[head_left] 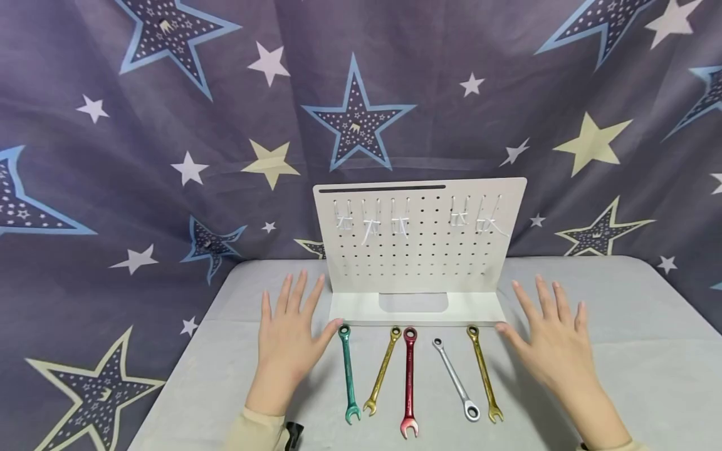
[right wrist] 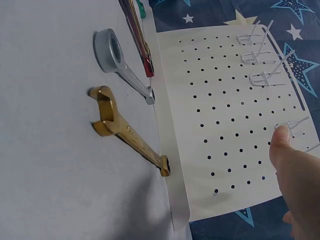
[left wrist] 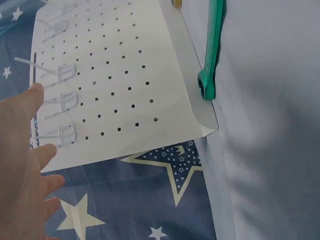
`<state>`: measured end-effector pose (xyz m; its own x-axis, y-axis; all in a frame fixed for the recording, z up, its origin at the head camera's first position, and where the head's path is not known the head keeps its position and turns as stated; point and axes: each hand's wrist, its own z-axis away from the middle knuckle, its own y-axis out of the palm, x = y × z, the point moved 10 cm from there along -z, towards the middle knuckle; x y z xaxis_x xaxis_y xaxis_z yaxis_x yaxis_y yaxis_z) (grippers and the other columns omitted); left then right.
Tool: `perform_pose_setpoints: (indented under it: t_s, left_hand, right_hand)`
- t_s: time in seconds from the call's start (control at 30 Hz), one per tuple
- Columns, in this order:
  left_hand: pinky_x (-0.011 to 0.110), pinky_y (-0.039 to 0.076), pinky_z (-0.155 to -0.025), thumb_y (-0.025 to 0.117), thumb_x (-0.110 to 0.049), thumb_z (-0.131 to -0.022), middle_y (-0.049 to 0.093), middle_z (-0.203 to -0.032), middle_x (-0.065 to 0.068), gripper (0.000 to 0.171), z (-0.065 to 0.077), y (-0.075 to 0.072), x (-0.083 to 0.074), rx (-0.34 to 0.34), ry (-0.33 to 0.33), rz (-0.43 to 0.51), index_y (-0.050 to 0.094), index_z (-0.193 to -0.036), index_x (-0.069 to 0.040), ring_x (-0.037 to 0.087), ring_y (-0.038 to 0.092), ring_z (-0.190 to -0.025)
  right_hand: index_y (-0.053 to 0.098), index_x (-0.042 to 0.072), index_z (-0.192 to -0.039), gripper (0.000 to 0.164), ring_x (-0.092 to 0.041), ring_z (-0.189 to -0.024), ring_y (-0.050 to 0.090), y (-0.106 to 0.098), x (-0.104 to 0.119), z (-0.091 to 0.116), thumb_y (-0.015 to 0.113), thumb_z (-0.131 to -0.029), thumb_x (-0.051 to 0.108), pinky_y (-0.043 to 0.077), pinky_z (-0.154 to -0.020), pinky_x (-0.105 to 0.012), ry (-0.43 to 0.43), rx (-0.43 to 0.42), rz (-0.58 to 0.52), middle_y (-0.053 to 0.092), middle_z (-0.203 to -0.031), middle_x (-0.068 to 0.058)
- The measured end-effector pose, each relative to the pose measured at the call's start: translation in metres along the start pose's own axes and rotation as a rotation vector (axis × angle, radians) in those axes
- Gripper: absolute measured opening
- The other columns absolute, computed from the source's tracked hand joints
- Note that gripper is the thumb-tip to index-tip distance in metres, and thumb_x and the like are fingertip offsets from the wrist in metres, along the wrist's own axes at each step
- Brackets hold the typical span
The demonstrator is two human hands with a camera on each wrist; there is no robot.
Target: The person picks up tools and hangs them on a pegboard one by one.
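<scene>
Green wrench (head_left: 348, 373), left gold wrench (head_left: 383, 369), red wrench (head_left: 410, 379), silver wrench (head_left: 454, 376) and right gold wrench (head_left: 483, 372) lie in that order, left to right, on the light grey surface (head_left: 220, 369) in the head view. They are apart from one another, just in front of a white pegboard (head_left: 414, 257) with a flat base (head_left: 355, 308). Five wire hooks (head_left: 400, 224) sit on its upper part, three towards the left and two towards the right. The left hand (head_left: 290, 335) has its grip spread, the thumb tip just beside the green wrench's ring end. The right hand (head_left: 555, 338) has its grip spread too, its thumb near the base's front right corner. A star-patterned cloth (head_left: 451, 138) hangs behind.

In the left wrist view, the left hand's fingers stand apart in front of the pegboard, and the green wrench's ring end lies beside the base's front edge.

In the right wrist view, the right gold wrench has its forked end nearest the camera, with the silver wrench's larger ring beyond it. The right thumb overlaps a hook in the picture; whether they touch, this view cannot tell.
</scene>
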<state>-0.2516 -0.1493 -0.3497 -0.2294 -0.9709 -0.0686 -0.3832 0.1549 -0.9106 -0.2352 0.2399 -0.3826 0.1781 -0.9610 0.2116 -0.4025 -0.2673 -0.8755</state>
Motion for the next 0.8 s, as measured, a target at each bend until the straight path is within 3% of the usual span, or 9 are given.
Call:
perform_pose_setpoints:
  t_s: [0.17, 0.43, 0.67, 0.8]
  left_hand:
    - [0.061, 0.003, -0.116, 0.055, -0.062, -0.093, 0.025, -0.161, 0.010, 0.078, -0.009, 0.002, 0.007, 0.015, -0.012, 0.016, 0.032, -0.156, -0.023, 0.031, 0.013, -0.150]
    - [0.063, 0.007, -0.115, 0.052, -0.062, -0.094, 0.019, -0.164, 0.008, 0.079, -0.025, 0.016, 0.018, 0.057, -0.042, 0.082, 0.026, -0.158, -0.024, 0.032, 0.013, -0.150]
    - [0.058, 0.015, -0.116, 0.051, -0.062, -0.095, 0.018, -0.164, 0.006, 0.082, -0.044, 0.035, 0.024, 0.053, -0.071, 0.275, 0.016, -0.160, -0.025, 0.029, 0.015, -0.149]
    - [0.059, 0.025, -0.112, 0.054, -0.061, -0.095, 0.020, -0.164, 0.002, 0.082, -0.052, 0.041, 0.031, 0.014, -0.100, 0.377, 0.016, -0.159, -0.027, 0.028, 0.020, -0.148]
  right_hand:
    - [0.020, 0.022, -0.159, 0.078, -0.039, -0.149, -0.002, 0.000, 0.001, 0.001, 0.055, -0.096, 0.054, -0.011, -0.112, -0.064, -0.001, 0.003, -0.003, 0.014, -0.161, -0.022]
    - [0.021, 0.021, -0.159, 0.077, -0.040, -0.149, 0.002, 0.003, 0.006, -0.001, 0.052, -0.097, 0.056, -0.007, -0.113, -0.064, -0.005, 0.014, -0.006, 0.016, -0.161, -0.023]
    - [0.023, 0.021, -0.158, 0.078, -0.040, -0.149, 0.005, 0.001, 0.009, 0.000, 0.054, -0.096, 0.056, -0.006, -0.113, -0.065, -0.009, -0.003, -0.012, 0.018, -0.160, -0.023]
    - [0.022, 0.020, -0.158, 0.078, -0.041, -0.149, 0.005, 0.000, 0.010, -0.001, 0.054, -0.097, 0.056, -0.004, -0.112, -0.067, -0.011, -0.003, -0.013, 0.017, -0.161, -0.023]
